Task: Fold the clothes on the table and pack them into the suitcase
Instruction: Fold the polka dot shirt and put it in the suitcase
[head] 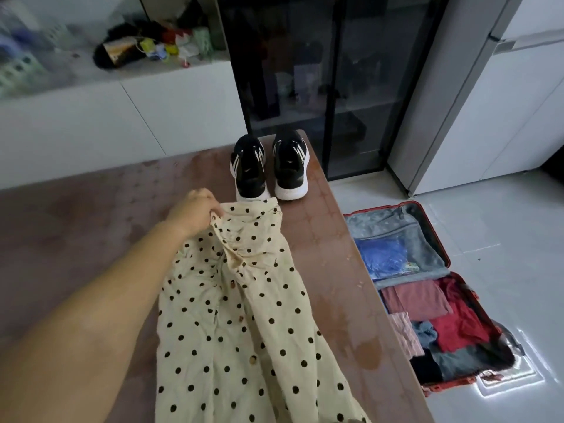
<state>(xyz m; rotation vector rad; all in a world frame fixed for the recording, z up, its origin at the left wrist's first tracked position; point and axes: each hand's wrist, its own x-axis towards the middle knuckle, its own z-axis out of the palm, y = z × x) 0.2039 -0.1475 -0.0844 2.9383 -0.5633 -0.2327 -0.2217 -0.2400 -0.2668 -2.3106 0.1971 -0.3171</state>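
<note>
Left grip [195,213] on dotted garment [244,315] — crumpled.

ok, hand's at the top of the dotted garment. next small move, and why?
Probably draw the top edge up and lay it flat. The left hand pinches the bunched top of the cream polka-dot garment, which lies creased and unfolded on the table, so it looks not yet ready to fold.
</note>
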